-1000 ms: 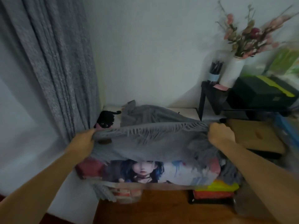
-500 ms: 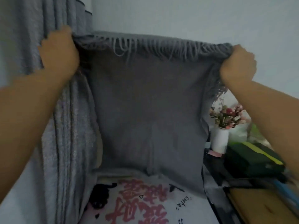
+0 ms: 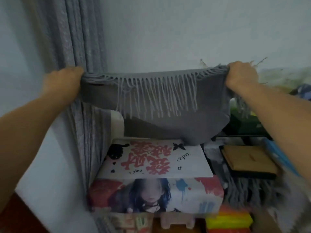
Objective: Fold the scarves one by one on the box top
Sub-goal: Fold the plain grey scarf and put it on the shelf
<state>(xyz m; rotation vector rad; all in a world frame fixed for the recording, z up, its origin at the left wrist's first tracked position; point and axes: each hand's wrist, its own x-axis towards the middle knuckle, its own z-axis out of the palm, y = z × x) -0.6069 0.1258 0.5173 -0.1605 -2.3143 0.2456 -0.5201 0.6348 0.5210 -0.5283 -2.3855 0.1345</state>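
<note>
A grey scarf (image 3: 176, 118) with a fringed edge hangs stretched in the air between my hands, doubled over so the fringe falls down its front. My left hand (image 3: 62, 83) grips its left top corner beside the curtain. My right hand (image 3: 242, 74) grips the right top corner. The scarf's lower fold sags down to the back edge of the box top (image 3: 151, 158), a white lid with red characters, a black cat and a small butterfly. The box's front shows a printed figure with blue hair.
A grey curtain (image 3: 80, 39) hangs at the left, against the box. To the right lie a tan flat box (image 3: 247, 158) on a dark tray and more grey fringed cloth (image 3: 249, 190). A yellow and red item (image 3: 228, 221) sits below. The wall is behind.
My hands have come down from high overhead to chest height with the scarf. The scarf now hangs shorter, its fringe draped forward, and the box top shows below it.
</note>
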